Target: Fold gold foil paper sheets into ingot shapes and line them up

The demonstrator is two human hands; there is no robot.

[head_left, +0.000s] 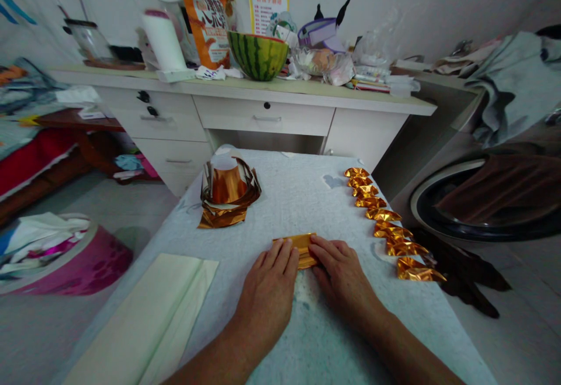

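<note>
A folded piece of gold foil paper (302,249) lies flat on the cloth-covered table (298,192). My left hand (272,280) rests on its left end, fingers pressed together over the foil. At the right end, my right hand (342,274) presses on the foil, its thumb tucked at the near edge. A loose stack of gold sheets (228,189) stands at the back left. Several folded gold pieces (381,215) form a row along the table's right edge. Pale folded paper (149,315) lies at the front left.
Behind the table is a white desk (267,117) with a watermelon half (258,55), an orange bag (208,20) and clutter. A pink basket (83,259) stands at left; a washing machine (456,198) is at right.
</note>
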